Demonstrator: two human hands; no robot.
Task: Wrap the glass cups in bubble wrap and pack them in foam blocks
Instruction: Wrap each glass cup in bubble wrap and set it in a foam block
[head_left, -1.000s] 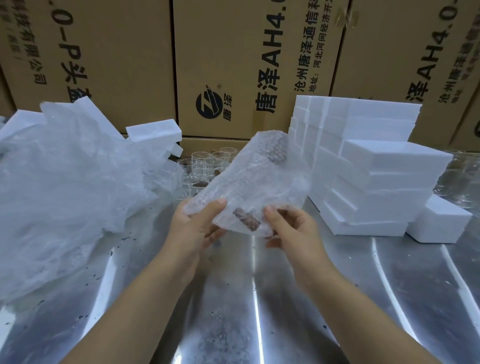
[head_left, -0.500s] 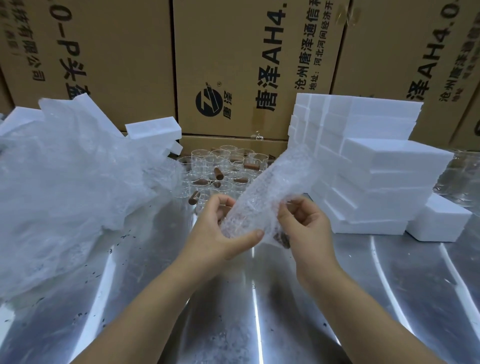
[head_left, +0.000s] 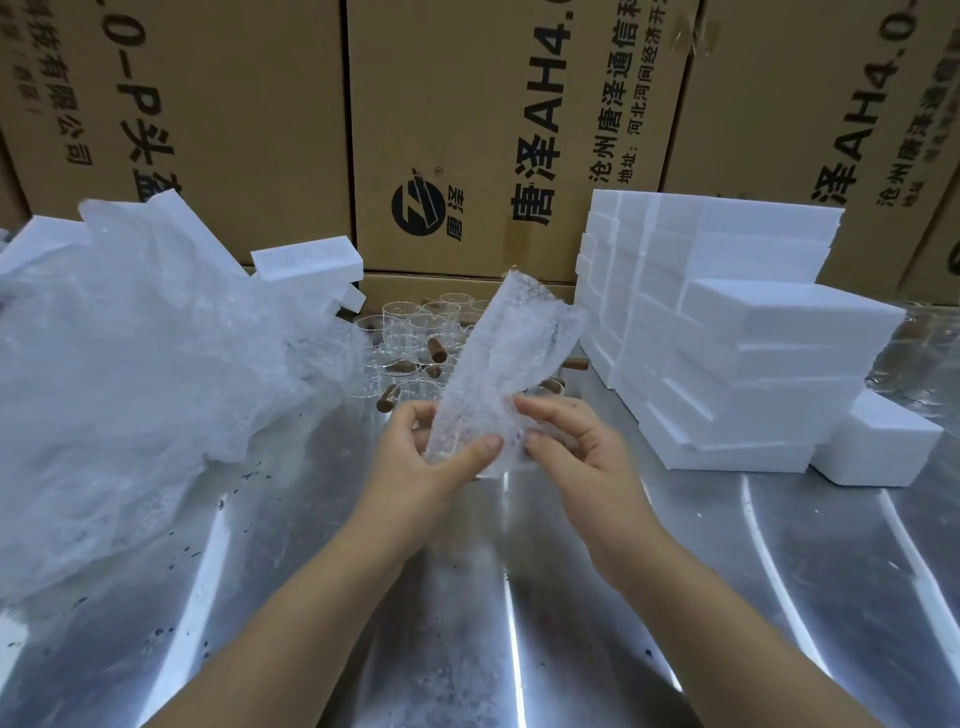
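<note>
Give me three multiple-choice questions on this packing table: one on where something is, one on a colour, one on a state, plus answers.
1. Where do the glass cups stand? A. on a shelf B. between the plastic sheeting and the foam blocks C. on top of the foam blocks
2. What colour are the foam blocks? A. white B. pink C. black
3. What state is the bubble wrap in? A. rolled on a spool B. taped shut C. pinched by both hands
Answers: 1 B, sheeting lies to their left, blocks to their right. 2 A, every block is white. 3 C, the left hand and right hand grip its lower end above the table.
</note>
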